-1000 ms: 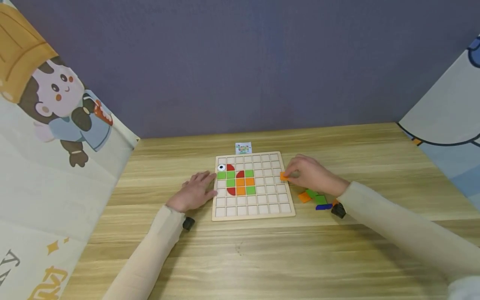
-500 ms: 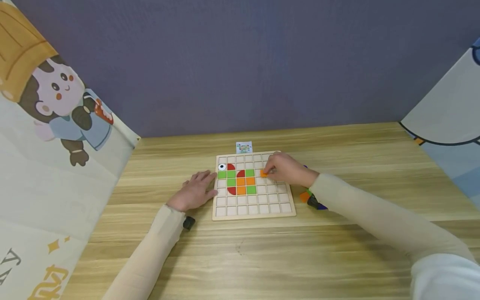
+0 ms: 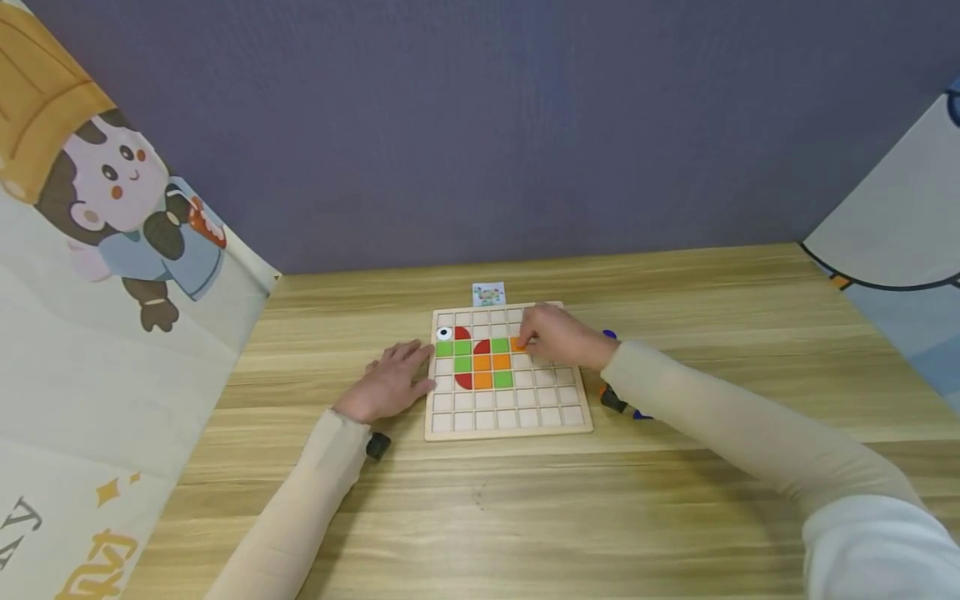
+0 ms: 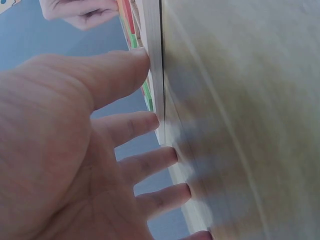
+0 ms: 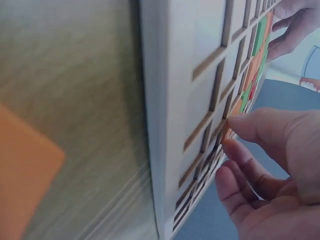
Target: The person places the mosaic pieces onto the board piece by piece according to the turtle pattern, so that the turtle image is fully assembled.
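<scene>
A wooden grid board (image 3: 508, 419) lies on the table, its left cells filled with green, red and orange tiles and a round eye tile (image 3: 444, 333). My right hand (image 3: 561, 337) is over the board's upper right part. Its thumb and index finger pinch an orange square tile (image 3: 516, 343) at a cell just right of a green tile (image 3: 499, 345). In the right wrist view, that orange tile (image 5: 228, 133) shows between the fingertips. Against the board's left edge rests my left hand (image 3: 386, 386), fingers spread, with thumb and fingertips at the frame in the left wrist view.
Behind the board lies a small picture card (image 3: 488, 294). Right of it, loose tiles lie partly hidden under the right forearm, among them a blue piece (image 3: 642, 415) and another blue piece (image 3: 610, 334). A dark panel (image 3: 525, 150) stands along the table's back edge.
My right hand has moved left from the board's right edge with the orange tile, bringing it beside the upper green tile. The left hand has stayed at the board's left edge.
</scene>
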